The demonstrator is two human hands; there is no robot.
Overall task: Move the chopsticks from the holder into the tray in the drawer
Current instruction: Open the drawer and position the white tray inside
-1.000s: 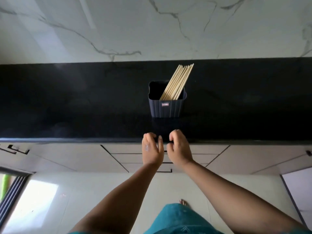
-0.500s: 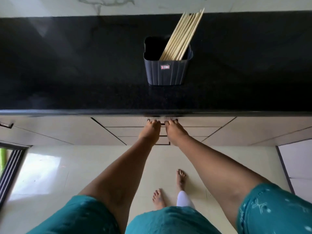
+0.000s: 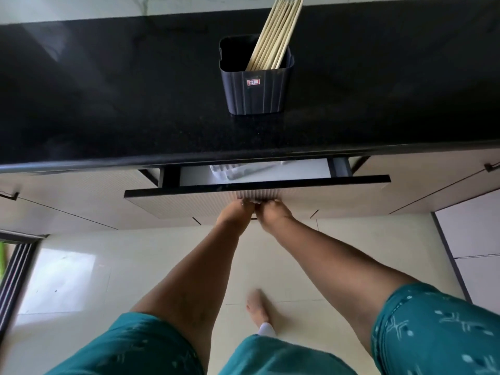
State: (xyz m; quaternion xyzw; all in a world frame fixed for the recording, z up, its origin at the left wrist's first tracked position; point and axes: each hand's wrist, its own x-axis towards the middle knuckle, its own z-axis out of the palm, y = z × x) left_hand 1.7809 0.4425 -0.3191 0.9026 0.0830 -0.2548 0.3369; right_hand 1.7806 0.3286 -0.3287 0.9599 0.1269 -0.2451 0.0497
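Note:
Several pale wooden chopsticks [image 3: 276,36] lean to the right inside a dark ribbed holder [image 3: 255,90] on the black countertop [image 3: 108,98]. Below the counter edge the drawer [image 3: 257,186] stands partly pulled out. A white tray [image 3: 230,170] shows inside it, mostly hidden under the counter. My left hand [image 3: 235,212] and my right hand [image 3: 273,213] sit side by side, both gripping the lower edge of the drawer front.
Closed cabinet fronts [image 3: 67,201] flank the drawer on both sides. A marble wall [image 3: 81,6] rises behind the counter. Cream floor tiles [image 3: 121,266] lie below, with a bare foot [image 3: 257,307] on them and a dark door frame [image 3: 16,266] at the left.
Both hands dropped from the counter edge to the drawer front and have pulled the drawer partly out, baring the tray. The view has tilted down.

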